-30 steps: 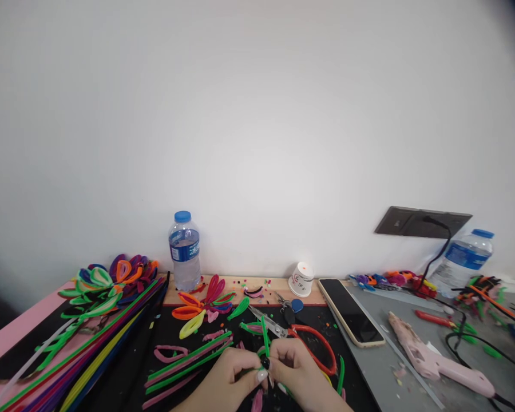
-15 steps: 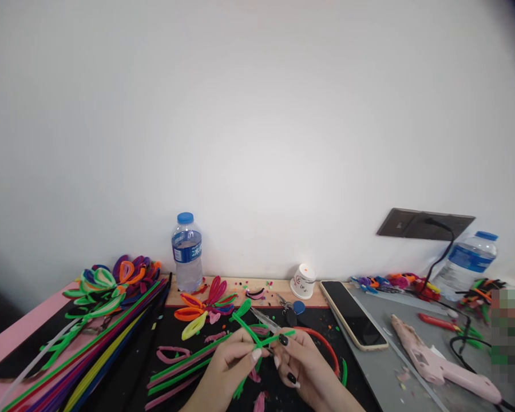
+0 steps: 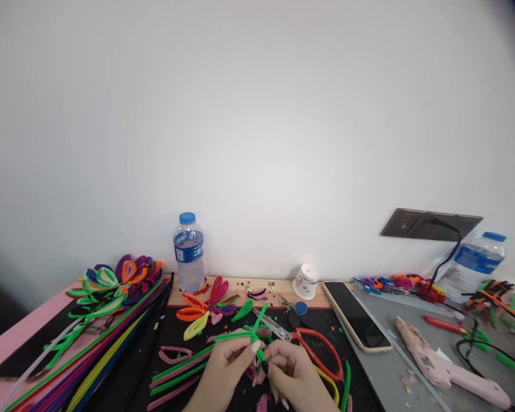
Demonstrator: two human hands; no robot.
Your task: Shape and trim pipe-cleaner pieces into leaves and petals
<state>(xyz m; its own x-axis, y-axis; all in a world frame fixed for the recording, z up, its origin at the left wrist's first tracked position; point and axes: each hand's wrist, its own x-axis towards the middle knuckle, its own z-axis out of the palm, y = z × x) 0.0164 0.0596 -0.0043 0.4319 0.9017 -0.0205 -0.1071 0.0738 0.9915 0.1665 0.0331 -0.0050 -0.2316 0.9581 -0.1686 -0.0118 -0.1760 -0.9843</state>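
Both hands are close together over a black mat (image 3: 356, 377), around green pipe cleaners (image 3: 254, 331) that cross one another. My left hand (image 3: 229, 369) pinches the crossing between thumb and forefinger. One green length sticks up past the fingertips and another runs out to the left. My right hand (image 3: 294, 372) has its fingers closed at the lower end of the same pipe cleaners; its grip is partly hidden. Scissors (image 3: 340, 366) with red handles lie just beyond the right hand, apart from it. Loose pink and green pipe cleaners (image 3: 178, 377) lie beside the left hand.
Behind the hands stand a water bottle (image 3: 189, 252) and an upturned paper cup (image 3: 305, 282). A finished-looking pipe cleaner flower (image 3: 217, 292) lies near the bottle. To the right are a phone (image 3: 360, 317) and a pink glue gun (image 3: 438, 363) with a black cord. Long coloured pipe cleaners (image 3: 98, 349) are at left.
My right hand has moved left and down, nearer the left. The green end that pointed right now points down between the hands; another length points up. More of the scissors shows.
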